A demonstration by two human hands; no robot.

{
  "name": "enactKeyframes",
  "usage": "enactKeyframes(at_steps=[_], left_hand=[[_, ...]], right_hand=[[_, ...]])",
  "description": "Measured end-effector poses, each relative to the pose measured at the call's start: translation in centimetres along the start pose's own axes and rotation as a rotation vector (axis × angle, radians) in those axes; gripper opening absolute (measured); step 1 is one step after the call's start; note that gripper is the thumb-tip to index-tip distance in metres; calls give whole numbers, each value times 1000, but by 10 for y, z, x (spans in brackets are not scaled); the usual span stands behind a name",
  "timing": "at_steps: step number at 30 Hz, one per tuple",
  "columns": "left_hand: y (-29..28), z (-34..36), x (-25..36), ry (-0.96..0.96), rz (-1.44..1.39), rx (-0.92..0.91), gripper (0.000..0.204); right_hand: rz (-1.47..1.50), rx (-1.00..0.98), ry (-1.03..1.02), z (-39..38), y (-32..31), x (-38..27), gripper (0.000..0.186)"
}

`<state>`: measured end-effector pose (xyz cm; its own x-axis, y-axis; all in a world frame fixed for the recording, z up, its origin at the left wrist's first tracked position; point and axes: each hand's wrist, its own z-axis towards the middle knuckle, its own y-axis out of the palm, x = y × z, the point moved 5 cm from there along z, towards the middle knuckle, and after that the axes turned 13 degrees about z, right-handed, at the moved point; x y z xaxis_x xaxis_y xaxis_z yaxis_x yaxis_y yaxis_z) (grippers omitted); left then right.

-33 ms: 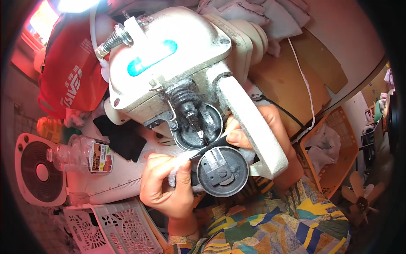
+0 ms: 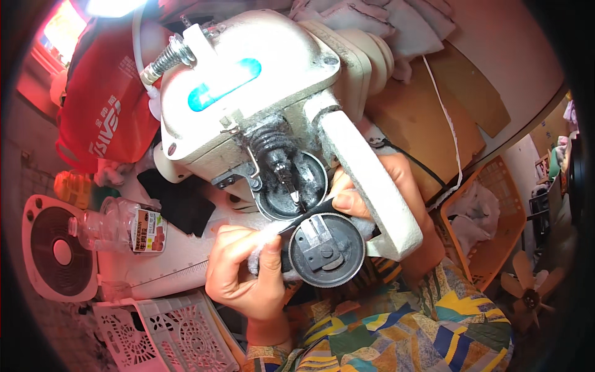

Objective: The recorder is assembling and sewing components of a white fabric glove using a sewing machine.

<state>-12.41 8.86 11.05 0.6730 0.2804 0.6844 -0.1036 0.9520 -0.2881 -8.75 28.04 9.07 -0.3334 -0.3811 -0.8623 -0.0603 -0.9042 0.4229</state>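
Black fabric [image 2: 317, 206] was pinched, at centre frame, by thumb and fingers of left hand [image 2: 245, 266] and right hand [image 2: 348, 201] alike, seemingly so its edge was kept steady between two toothed discs [image 2: 341, 263].

Left fingers [image 2: 270, 255] and right fingers [image 2: 348, 201] hold fabric [image 2: 322, 207] at a machine [image 2: 254, 118].

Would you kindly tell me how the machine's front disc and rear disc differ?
The front disc shows nearly its whole face, while the rear disc is partly covered by the needle assembly. The front disc carries a blocky plate; the rear disc looks hollow, with grey lint inside. Both are round, dark within, with lighter rims.
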Motion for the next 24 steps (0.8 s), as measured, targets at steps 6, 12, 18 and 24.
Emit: enactKeyframes(at_steps=[6,12,18,24], left_hand=[[-4,0,-1,-51,-48,-37,9],[1,1,2,-108,-248,-60,10],[11,-7,6,-173,-248,-50,21],[15,-10,3,-231,-338,-28,17]], right_hand=[[16,-33,-8,6,5,8,25],[145,95,8,-2,-6,-2,11],[147,111,-52,2,-13,0,7],[127,65,-75,4,-18,3,7]])
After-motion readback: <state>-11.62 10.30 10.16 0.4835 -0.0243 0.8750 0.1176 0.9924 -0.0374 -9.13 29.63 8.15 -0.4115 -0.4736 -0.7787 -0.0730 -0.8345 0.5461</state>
